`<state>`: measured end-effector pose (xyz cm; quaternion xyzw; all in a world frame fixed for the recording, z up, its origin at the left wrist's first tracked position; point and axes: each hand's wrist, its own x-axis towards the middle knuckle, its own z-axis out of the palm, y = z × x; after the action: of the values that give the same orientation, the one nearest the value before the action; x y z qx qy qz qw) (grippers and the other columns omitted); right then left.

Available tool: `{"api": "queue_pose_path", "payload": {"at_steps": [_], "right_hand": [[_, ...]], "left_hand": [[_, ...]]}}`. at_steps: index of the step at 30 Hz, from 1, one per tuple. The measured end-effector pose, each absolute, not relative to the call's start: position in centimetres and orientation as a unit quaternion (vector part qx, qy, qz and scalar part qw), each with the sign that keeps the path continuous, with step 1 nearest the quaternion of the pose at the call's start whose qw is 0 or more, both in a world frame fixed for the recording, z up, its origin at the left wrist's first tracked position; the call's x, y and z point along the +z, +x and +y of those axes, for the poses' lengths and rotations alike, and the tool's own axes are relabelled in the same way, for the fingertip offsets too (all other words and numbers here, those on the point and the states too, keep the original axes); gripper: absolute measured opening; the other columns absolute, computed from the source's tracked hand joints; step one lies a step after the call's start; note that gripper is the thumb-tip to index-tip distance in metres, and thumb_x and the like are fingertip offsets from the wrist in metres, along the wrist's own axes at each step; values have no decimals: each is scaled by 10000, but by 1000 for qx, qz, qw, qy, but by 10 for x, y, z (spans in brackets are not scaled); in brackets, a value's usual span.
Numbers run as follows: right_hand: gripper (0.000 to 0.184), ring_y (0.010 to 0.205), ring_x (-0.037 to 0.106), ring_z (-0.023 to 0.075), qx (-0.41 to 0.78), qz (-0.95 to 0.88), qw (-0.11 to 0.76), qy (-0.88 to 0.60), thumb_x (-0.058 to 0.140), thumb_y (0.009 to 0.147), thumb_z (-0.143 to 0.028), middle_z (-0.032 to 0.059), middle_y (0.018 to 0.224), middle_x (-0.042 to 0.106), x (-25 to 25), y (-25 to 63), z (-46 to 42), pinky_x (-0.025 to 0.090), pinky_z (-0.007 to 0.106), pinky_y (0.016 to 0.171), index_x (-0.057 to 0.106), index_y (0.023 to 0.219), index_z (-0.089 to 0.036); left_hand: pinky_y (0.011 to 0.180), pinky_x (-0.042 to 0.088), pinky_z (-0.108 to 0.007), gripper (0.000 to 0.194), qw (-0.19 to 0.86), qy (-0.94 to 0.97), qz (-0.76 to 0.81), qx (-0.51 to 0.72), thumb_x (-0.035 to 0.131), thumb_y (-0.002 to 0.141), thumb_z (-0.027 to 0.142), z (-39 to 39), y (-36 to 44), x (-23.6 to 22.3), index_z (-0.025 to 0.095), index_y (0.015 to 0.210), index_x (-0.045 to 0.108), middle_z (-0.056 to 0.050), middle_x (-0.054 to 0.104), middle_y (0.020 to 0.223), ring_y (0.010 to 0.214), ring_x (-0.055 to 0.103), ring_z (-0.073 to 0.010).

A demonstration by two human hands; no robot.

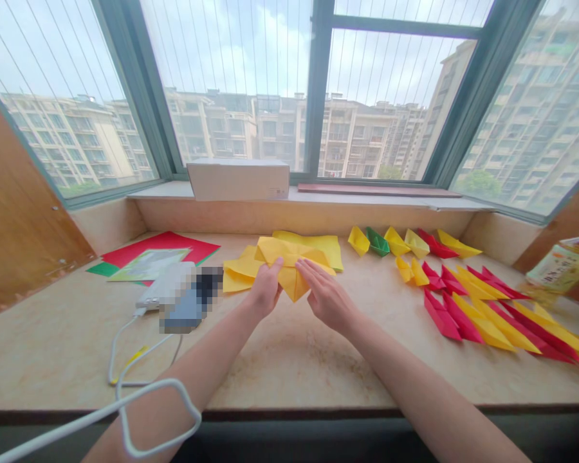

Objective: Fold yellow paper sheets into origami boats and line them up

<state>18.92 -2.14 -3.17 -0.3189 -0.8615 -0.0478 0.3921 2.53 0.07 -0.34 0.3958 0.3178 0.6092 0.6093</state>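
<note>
Between my hands is a partly folded piece of yellow paper (294, 252), creased, with one corner pointing toward me. My left hand (269, 286) pinches its left side, thumb on top. My right hand (329, 297) lies on its right side with the fingers stretched out and together, fingertips pressing on the paper; whether the thumb grips from below is hidden. Under and behind it are more yellow sheets (330, 247), and a loose yellow piece (238, 273) lies just to the left.
Folded paper boats (398, 241) and double boats (482, 321) in red, yellow and green stand in rows at right, near a bottle (567, 263). At left lie coloured sheets (149, 247), a white power bank (166, 286), a blurred phone (190, 305) and a white cable (154, 386). A white box (238, 180) sits on the sill.
</note>
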Motion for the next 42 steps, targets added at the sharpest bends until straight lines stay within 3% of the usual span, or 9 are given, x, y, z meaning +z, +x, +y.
{"api": "queue_pose_path", "payload": {"at_steps": [7, 10, 13, 15, 17, 20, 25, 42], "right_hand": [[483, 1312, 510, 220, -83, -831, 426, -349, 416, 932, -82, 80, 1371, 590, -23, 197, -21, 437, 442, 1085, 529, 1377, -231], [422, 1206, 597, 203, -69, -798, 479, -358, 397, 932, -90, 67, 1255, 674, -18, 199, -24, 460, 409, 1042, 621, 1262, -228], [296, 988, 687, 226, -3, -711, 562, -423, 427, 952, -218, 76, 1055, 744, -17, 199, -25, 527, 386, 896, 686, 1096, -215], [270, 808, 696, 242, 73, -631, 609, -475, 471, 942, -341, 81, 880, 746, -16, 198, -23, 550, 363, 740, 692, 966, -188], [279, 728, 679, 242, 172, -562, 649, -483, 522, 903, -408, 76, 800, 723, -13, 199, -21, 538, 335, 635, 663, 909, -168], [269, 767, 684, 234, 329, -502, 682, -417, 582, 844, -397, 73, 892, 724, -7, 200, -19, 551, 324, 648, 623, 981, -169], [297, 771, 698, 231, 465, -492, 642, -360, 623, 787, -378, 83, 961, 734, -3, 198, -20, 576, 367, 705, 620, 1004, -175], [282, 816, 655, 223, 345, -563, 625, -417, 583, 834, -384, 70, 929, 703, -14, 198, -17, 531, 314, 689, 613, 1007, -163]], "left_hand": [[817, 579, -335, 274, 640, 410, 303, 575, 592, 863, 276, -5, 27, -1, 135, 1097, 619, -121, 709, 1120, 961, 694, -218], [745, 587, -366, 375, 657, 459, 292, 522, 622, 853, 443, -9, 26, 2, 123, 1047, 632, -141, 731, 1021, 836, 721, -237], [629, 575, -352, 583, 647, 528, 276, 476, 584, 800, 655, -12, 25, 3, 124, 1034, 642, -154, 734, 985, 731, 727, -252], [538, 539, -307, 610, 612, 561, 301, 470, 565, 776, 708, -11, 25, 2, 124, 932, 653, -109, 732, 800, 603, 701, -220], [443, 457, -244, 573, 552, 585, 361, 472, 570, 773, 704, -10, 25, 1, 136, 713, 611, -19, 604, 503, 425, 605, -159], [380, 350, -201, 568, 488, 606, 429, 459, 565, 785, 684, -8, 25, -2, 164, 562, 519, 46, 417, 348, 315, 473, -103], [377, 368, -219, 602, 543, 606, 411, 411, 480, 817, 703, -11, 25, -4, 153, 585, 560, 11, 496, 410, 334, 485, -111], [422, 383, -204, 522, 413, 705, 426, 389, 519, 876, 433, -18, 30, -5, 164, 429, 541, -50, 562, 389, 365, 529, -115]]}}
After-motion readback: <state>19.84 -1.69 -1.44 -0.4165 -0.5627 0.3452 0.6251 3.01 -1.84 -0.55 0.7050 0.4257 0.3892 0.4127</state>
